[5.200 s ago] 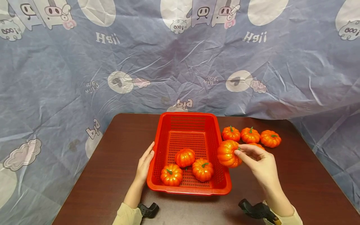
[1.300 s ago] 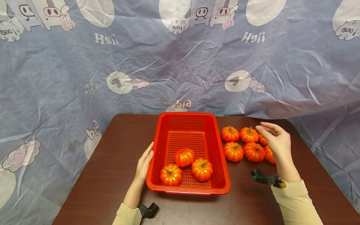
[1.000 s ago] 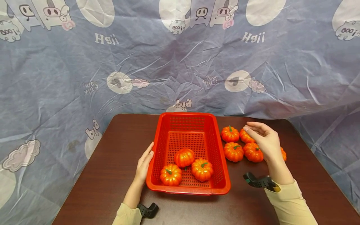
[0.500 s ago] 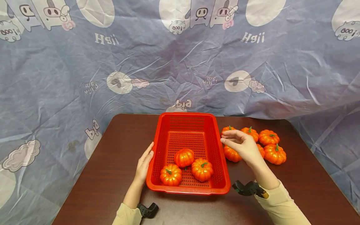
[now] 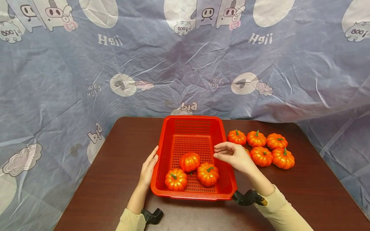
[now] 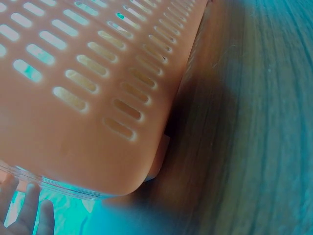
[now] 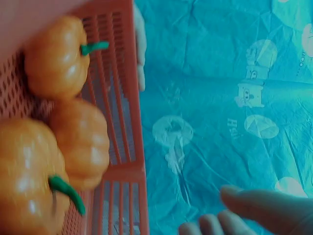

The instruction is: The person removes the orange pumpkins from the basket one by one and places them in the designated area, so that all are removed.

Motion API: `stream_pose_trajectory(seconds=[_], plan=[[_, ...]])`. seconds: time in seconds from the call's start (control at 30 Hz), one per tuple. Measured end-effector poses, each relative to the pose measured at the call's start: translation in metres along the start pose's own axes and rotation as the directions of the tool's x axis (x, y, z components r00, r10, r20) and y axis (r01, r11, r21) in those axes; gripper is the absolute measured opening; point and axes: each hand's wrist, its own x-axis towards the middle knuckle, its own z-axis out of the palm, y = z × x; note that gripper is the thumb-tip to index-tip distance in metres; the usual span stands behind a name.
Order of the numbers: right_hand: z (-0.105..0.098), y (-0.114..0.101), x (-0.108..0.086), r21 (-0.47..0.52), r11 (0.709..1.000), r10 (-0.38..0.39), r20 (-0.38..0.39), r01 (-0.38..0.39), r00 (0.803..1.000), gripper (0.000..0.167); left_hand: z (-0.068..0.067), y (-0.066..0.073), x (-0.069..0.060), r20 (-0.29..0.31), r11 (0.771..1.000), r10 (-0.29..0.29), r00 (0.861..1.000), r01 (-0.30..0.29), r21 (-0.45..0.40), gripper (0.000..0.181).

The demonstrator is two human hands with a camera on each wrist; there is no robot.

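A red plastic basket (image 5: 193, 195) holds three small orange pumpkins: one at front left (image 5: 176, 180), another at front right (image 5: 208, 174), and a third, tipped on its side (image 5: 189, 162), just behind them. My left hand (image 5: 148, 170) rests against the basket's left side with straight fingers; its fingertips (image 6: 30, 196) show by the rim in the left wrist view. Over the basket's right part hovers my right hand (image 5: 234, 157), thumb and fingers apart, nothing between them. In the right wrist view its fingers (image 7: 230, 223) are also bare.
Right of the basket, several more pumpkins (image 5: 261, 156) stand in two rows on the brown table (image 5: 124, 144); my right hand partly hides the nearest front one. A patterned blue cloth (image 5: 173, 64) hangs behind the table. Both wrists wear black camera mounts (image 5: 153, 216).
Earlier, my right hand held a pumpkin by its stem; that pumpkin now stands in the front row. The emptied hand has swept left from the right-hand pumpkins to over the basket. My left hand stayed put.
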Motion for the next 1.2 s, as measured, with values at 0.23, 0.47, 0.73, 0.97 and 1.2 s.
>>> stream_pose_trajectory(seconds=[0.23, 0.47, 0.73, 0.97, 1.2], plan=[[0.010, 0.012, 0.003, -0.068, 0.997, -0.022, 0.112, 0.029, 0.993, 0.026, 0.001, 0.001, 0.000, 0.000, 1.000, -0.001, 1.000, 0.001, 0.001, 0.044], [0.014, 0.016, 0.004, -0.069, 0.997, -0.035, 0.159, 0.046, 0.987, 0.025, 0.001, 0.000, 0.000, 0.000, 1.000, 0.006, 1.000, -0.006, 0.011, 0.044], [0.018, 0.022, 0.007, -0.073, 0.995, -0.053, 0.201, 0.069, 0.978, 0.024, 0.000, -0.001, 0.001, -0.003, 1.000, 0.006, 1.000, -0.006, 0.018, 0.044], [0.021, 0.025, 0.009, -0.131, 0.985, -0.071, 0.264, 0.109, 0.962, 0.027, 0.001, 0.001, 0.001, -0.007, 1.000, 0.006, 1.000, -0.006, 0.016, 0.044], [0.021, 0.025, 0.010, -0.205, 0.970, -0.072, 0.278, 0.132, 0.958, 0.026, 0.001, 0.001, 0.000, -0.011, 1.000, -0.004, 1.000, 0.004, 0.014, 0.044]])
